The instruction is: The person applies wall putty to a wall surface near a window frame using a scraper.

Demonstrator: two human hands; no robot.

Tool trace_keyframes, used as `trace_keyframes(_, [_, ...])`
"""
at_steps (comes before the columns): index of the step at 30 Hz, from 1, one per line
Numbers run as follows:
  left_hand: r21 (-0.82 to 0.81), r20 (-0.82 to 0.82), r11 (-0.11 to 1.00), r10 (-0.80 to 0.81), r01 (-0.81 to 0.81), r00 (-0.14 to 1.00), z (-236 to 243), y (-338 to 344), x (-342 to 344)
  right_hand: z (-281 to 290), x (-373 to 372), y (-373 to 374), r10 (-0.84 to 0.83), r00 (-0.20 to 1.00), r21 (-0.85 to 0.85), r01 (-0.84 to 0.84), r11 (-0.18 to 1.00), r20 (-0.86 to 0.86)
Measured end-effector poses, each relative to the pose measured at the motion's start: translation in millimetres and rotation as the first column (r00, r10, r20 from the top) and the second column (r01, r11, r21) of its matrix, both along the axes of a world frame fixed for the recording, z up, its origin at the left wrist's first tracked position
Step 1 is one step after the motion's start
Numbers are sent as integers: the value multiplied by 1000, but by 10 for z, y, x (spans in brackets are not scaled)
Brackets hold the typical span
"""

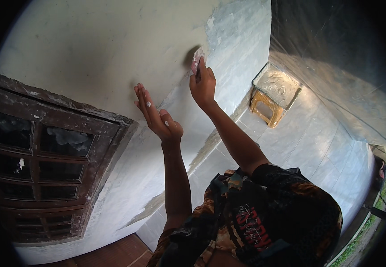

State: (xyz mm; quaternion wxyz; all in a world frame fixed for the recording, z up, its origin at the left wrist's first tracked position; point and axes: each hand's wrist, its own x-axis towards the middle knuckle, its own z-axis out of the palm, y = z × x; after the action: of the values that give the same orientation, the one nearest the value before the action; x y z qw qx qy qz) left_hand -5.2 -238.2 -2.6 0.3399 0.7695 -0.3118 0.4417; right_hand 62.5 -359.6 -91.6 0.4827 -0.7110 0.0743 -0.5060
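A pale wall [112, 40] fills the upper left, with whiter, rougher patches of filler toward its right part. My right hand [203, 86] is closed on a thin, pinkish putty scraper [197, 60] smeared with white, its far end up against the wall. My fingers hide part of the scraper. To the left, my left hand [161, 120] is raised close to the wall with fingers stretched out and nothing in it. White dabs stick to its fingers and thumb.
A yellow plastic stool [273, 116] on the tiled floor [308, 138] bears a shallow tray [294, 99] of pale putty. At left is a dark wooden window frame [34, 155] with glass panes. A translucent sheet [326, 84] hangs at the right.
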Motion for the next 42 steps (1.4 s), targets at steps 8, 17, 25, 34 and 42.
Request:
trace_keyframes(8, [13, 5, 1000, 24, -24, 1000, 4, 104, 38, -179, -500, 661, 308, 949, -170, -293, 941, 67])
trace_keyframes(17, [-1, -1, 999, 33, -33, 999, -14, 75, -1, -285, 219, -199, -44, 998, -40, 41, 998, -53])
trace_keyframes(25, [3, -4, 997, 78, -78, 997, -30, 204, -8, -370, -444, 843, 320, 942, -66, -327, 943, -99])
trace_keyframes(34, [-8, -18, 998, 55, -56, 998, 8, 161, -66, -174, 172, -284, -71, 995, 15, 72, 997, -77])
trace_keyframes(42, [21, 0, 999, 48, -48, 999, -13, 179, -4, -390, -564, 803, 412, 907, -15, -414, 910, -86])
